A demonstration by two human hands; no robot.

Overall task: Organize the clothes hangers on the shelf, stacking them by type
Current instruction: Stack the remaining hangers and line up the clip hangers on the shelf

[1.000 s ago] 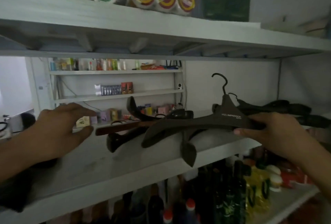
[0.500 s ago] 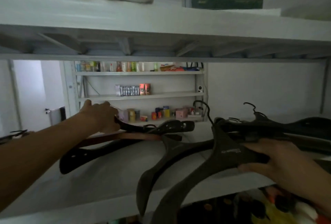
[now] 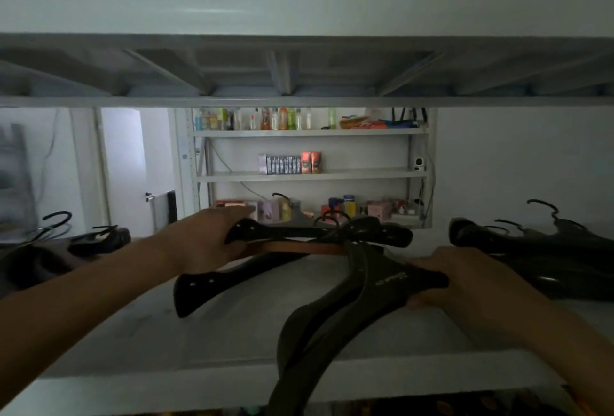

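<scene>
White shelf (image 3: 206, 342) carries scattered dark hangers (image 3: 548, 256)

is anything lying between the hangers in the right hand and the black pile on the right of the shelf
Nothing visible. The right hand grips the dark grey hangers, and only bare shelf shows between them and the black hanger pile. The brown wooden hanger lies leftward, off that path.

Black hangers (image 3: 319, 232), one brown wooden hanger (image 3: 299, 248), dark grey-brown hangers (image 3: 335, 312), on a white shelf (image 3: 216, 342).
</scene>
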